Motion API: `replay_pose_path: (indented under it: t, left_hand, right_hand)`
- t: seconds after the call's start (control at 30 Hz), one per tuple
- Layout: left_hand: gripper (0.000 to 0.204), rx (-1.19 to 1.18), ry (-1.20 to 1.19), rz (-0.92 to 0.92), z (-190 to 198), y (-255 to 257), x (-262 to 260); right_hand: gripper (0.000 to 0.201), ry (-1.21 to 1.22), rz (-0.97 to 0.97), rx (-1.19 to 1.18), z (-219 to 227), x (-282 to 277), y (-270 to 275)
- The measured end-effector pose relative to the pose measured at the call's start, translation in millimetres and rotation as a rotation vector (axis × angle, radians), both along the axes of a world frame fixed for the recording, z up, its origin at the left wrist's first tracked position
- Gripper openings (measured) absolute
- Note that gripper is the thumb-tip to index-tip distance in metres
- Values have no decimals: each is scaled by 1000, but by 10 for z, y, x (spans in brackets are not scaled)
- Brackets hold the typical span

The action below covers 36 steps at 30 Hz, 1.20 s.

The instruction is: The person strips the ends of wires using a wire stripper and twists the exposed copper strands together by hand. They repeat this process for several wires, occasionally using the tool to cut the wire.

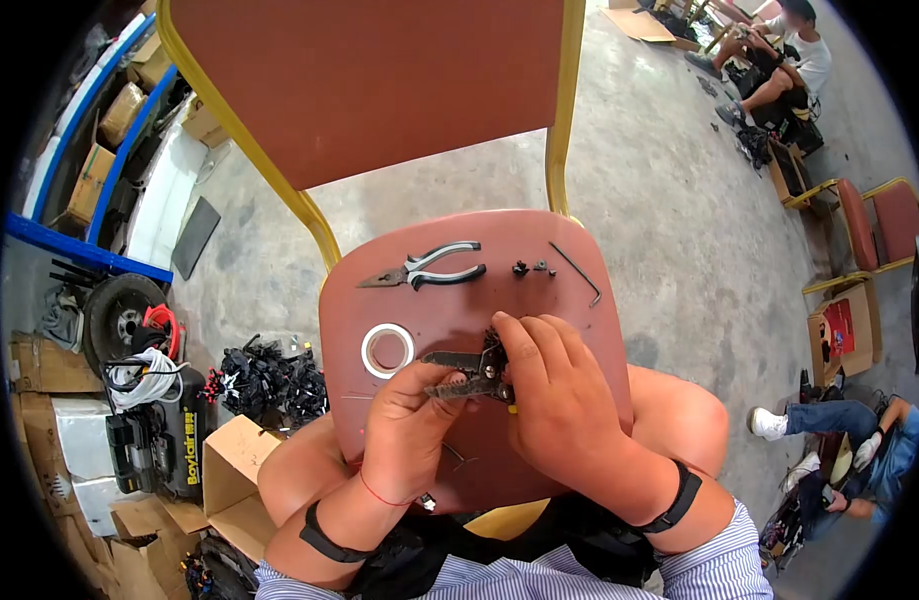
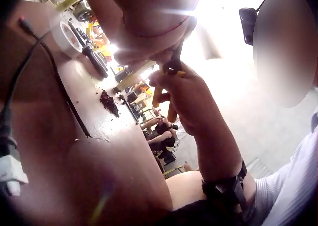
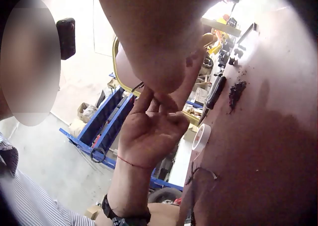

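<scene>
Yellow-handled wire strippers, their dark toothed jaws spread, are held above a red-brown chair seat. My right hand grips them; their yellow handles show between its fingers in the left wrist view. At the jaws, the thumb and fingers of my left hand hold the tool's front end. Anything pinched between these fingertips is hidden. Under the hands, a dark cable lies on the seat, near a white plug. Dark crumbs lie in a small heap on the seat.
Grey-handled pliers, a white tape roll, small black pieces and a hex key lie on the seat. The chair's backrest rises beyond. An open carton stands left of the legs; people sit at right.
</scene>
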<state>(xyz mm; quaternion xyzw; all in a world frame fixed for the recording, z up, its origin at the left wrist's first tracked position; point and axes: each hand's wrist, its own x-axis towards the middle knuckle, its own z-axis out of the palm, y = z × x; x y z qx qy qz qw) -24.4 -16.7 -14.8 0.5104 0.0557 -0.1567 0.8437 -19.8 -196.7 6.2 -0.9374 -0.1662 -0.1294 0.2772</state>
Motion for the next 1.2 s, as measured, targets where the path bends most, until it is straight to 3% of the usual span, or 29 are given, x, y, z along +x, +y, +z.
replay_pose_path:
  t: [0.2, 0.3, 0.8, 1.0, 1.2]
  left_hand:
    - [14, 67, -54, -15, 19, 27, -28]
    - [14, 97, -79, -25, 50, 26, -25]
    - [13, 340, -174, -78, 192, 13, -95]
    - [13, 330, -140, -54, 173, -6, -61]
    - [13, 380, -251, -46, 142, -16, -56]
  right_hand:
    - [42, -97, -30, -132, 77, -4, -19]
    - [36, -101, -11, -36, 22, 15, -25]
    - [18, -19, 57, 12, 9, -18, -63]
    - [20, -131, 12, -125, -17, 7, -50]
    - [37, -48, -1, -87, -8, -28, -18]
